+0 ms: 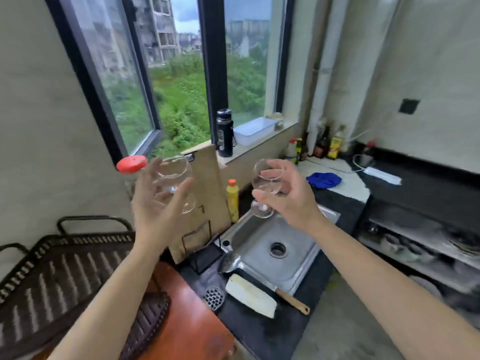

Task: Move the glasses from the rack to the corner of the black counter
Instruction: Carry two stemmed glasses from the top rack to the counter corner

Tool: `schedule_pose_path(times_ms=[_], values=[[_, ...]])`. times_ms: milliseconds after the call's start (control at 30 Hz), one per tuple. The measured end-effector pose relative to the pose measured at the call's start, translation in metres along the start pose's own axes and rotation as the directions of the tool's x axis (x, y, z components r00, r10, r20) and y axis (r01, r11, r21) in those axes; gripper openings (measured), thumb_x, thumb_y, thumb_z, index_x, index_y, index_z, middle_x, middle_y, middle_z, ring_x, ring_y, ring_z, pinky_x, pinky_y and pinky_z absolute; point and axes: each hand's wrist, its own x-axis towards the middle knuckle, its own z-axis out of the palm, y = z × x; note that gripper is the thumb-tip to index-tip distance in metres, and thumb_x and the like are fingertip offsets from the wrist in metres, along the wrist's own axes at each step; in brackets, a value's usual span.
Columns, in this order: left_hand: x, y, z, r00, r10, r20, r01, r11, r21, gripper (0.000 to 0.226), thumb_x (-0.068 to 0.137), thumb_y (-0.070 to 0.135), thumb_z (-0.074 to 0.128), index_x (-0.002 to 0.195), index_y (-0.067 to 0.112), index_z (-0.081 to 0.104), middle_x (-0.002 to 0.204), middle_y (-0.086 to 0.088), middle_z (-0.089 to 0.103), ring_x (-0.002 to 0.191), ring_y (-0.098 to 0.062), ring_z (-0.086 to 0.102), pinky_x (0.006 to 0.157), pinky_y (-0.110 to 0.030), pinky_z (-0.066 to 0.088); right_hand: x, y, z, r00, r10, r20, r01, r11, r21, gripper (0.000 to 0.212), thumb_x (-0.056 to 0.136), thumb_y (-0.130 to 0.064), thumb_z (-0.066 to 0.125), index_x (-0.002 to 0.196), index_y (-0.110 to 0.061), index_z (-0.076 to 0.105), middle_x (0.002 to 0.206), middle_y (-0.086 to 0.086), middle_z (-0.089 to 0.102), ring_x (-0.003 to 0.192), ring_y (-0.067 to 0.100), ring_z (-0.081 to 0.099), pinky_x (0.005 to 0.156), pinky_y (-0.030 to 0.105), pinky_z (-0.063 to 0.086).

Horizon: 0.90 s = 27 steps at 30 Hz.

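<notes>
Both glasses are off the rack (59, 271) and up in the air, one in each hand, so the lifting half looks done and the setting-down half is all that's left. The left hand (158, 203) has its grip wrapped loosely round the bowl of the left glass (174, 175), fingers spread; the right hand (288, 193) has its grip closed round the bowl of the right glass (267, 183), whose foot hangs above the sink (275, 245). The rack sits at the near left and shows no glass in the part in view. Ahead, the black table (426, 185) runs along the right wall from a corner under the window (181, 74), where bottles (322, 146) crowd the back and a blue cloth (324, 179) lies on a pale patch. A cleaver (252, 294) rests on the table's near edge by the sink.
</notes>
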Motion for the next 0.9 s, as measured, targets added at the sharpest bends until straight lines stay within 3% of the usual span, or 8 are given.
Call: schedule_pose_path(times_ms=[133, 233, 333, 433, 567, 667, 800, 900], values=[[-0.033, 0.028, 0.129, 0.967, 0.070, 0.245, -0.034, 0.989, -0.147, 0.057, 0.081, 0.032, 0.077, 0.133, 0.028, 0.053, 0.123, -0.004, 0.063, 0.097, -0.018, 0.069, 0.074, -0.027, 0.056, -0.051, 0.017, -0.127, 0.955, 0.052, -0.293, -0.086, 0.991, -0.105, 0.057, 0.077, -0.025, 0.089, 0.123, -0.036, 0.058, 0.118, -0.010, 0.071, 0.106, 0.005, 0.069, 0.092, 0.032, 0.057], [-0.063, 0.045, 0.207, 0.913, 0.095, 0.397, -0.015, 0.980, -0.199, 0.061, 0.082, 0.034, 0.079, 0.135, 0.024, 0.052, 0.124, -0.001, 0.064, 0.101, -0.021, 0.070, 0.078, -0.037, 0.059, -0.088, 0.023, -0.196, 0.888, 0.044, -0.458, -0.109, 0.987, -0.115, 0.057, 0.068, -0.039, 0.087, 0.115, -0.050, 0.058, 0.115, -0.011, 0.072, 0.105, 0.012, 0.072, 0.094, 0.037, 0.057], [-0.100, 0.070, 0.294, 0.860, 0.134, 0.492, -0.018, 0.972, -0.232, 0.060, 0.081, 0.031, 0.080, 0.134, 0.022, 0.053, 0.118, -0.005, 0.068, 0.103, -0.018, 0.069, 0.084, -0.034, 0.058, -0.133, 0.034, -0.270, 0.809, 0.048, -0.586, -0.155, 0.979, -0.135, 0.062, 0.070, -0.036, 0.088, 0.124, -0.036, 0.057, 0.113, -0.010, 0.071, 0.096, 0.018, 0.075, 0.087, 0.040, 0.059], [-0.149, 0.103, 0.388, 0.789, 0.165, 0.591, 0.008, 0.960, -0.278, 0.055, 0.082, 0.030, 0.080, 0.131, 0.024, 0.056, 0.106, -0.001, 0.070, 0.093, -0.017, 0.070, 0.077, -0.034, 0.056, -0.177, 0.051, -0.357, 0.735, 0.060, -0.675, -0.195, 0.973, -0.126, 0.060, 0.078, -0.022, 0.088, 0.127, -0.032, 0.055, 0.116, -0.012, 0.068, 0.096, 0.014, 0.073, 0.082, 0.034, 0.058], [-0.213, 0.140, 0.510, 0.726, 0.210, 0.655, 0.028, 0.942, -0.333, 0.052, 0.081, 0.035, 0.080, 0.128, 0.030, 0.057, 0.112, 0.007, 0.069, 0.095, -0.017, 0.070, 0.083, -0.040, 0.057, -0.220, 0.071, -0.473, 0.671, 0.060, -0.739, -0.244, 0.959, -0.144, 0.060, 0.079, -0.028, 0.087, 0.127, -0.039, 0.053, 0.119, -0.015, 0.068, 0.098, 0.010, 0.072, 0.083, 0.031, 0.056], [-0.260, 0.163, 0.589, 0.656, 0.256, 0.710, 0.010, 0.938, -0.347, 0.059, 0.078, 0.045, 0.079, 0.131, 0.035, 0.054, 0.124, 0.006, 0.064, 0.104, -0.019, 0.068, 0.087, -0.043, 0.057, -0.250, 0.083, -0.551, 0.631, 0.055, -0.774, -0.296, 0.939, -0.174, 0.062, 0.076, -0.034, 0.087, 0.127, -0.040, 0.053, 0.119, -0.015, 0.068, 0.100, 0.010, 0.072, 0.087, 0.035, 0.058], [-0.315, 0.189, 0.679, 0.582, 0.259, 0.771, 0.051, 0.935, -0.352, 0.058, 0.079, 0.036, 0.081, 0.131, 0.037, 0.054, 0.126, 0.007, 0.061, 0.102, -0.022, 0.068, 0.087, -0.047, 0.057, -0.282, 0.103, -0.646, 0.562, 0.071, -0.824, -0.358, 0.919, -0.165, 0.064, 0.071, -0.042, 0.086, 0.125, -0.045, 0.052, 0.120, -0.015, 0.067, 0.101, 0.011, 0.072, 0.091, 0.045, 0.058], [-0.337, 0.197, 0.736, 0.547, 0.264, 0.795, 0.074, 0.930, -0.360, 0.059, 0.079, 0.037, 0.081, 0.131, 0.035, 0.054, 0.126, 0.007, 0.061, 0.103, -0.018, 0.068, 0.087, -0.041, 0.057, -0.293, 0.126, -0.698, 0.520, 0.086, -0.850, -0.381, 0.914, -0.141, 0.065, 0.066, -0.050, 0.083, 0.124, -0.047, 0.052, 0.119, -0.016, 0.067, 0.100, 0.010, 0.072, 0.090, 0.048, 0.058]])
